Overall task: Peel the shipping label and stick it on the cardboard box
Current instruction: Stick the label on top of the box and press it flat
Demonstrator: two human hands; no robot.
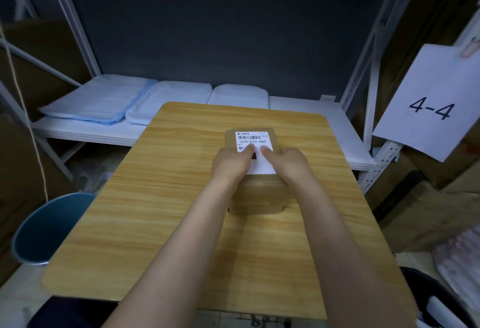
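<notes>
A small brown cardboard box (259,195) stands on the wooden table (155,198), a little right of its middle. A white shipping label (253,138) with a barcode and the text 070-070-A80 lies flat on the box's top. My left hand (231,163) and my right hand (287,163) both rest on the label, fingertips pressing on its middle. The hands cover the label's lower half, apart from a white strip at its near edge between them. Neither hand grips anything.
Behind the table a white metal shelf (311,109) holds folded white and blue packets (104,99). A blue bin (49,226) stands left of the table. A paper sign reading 4-4 (431,107) hangs at the right, with cardboard boxes (428,213) below it.
</notes>
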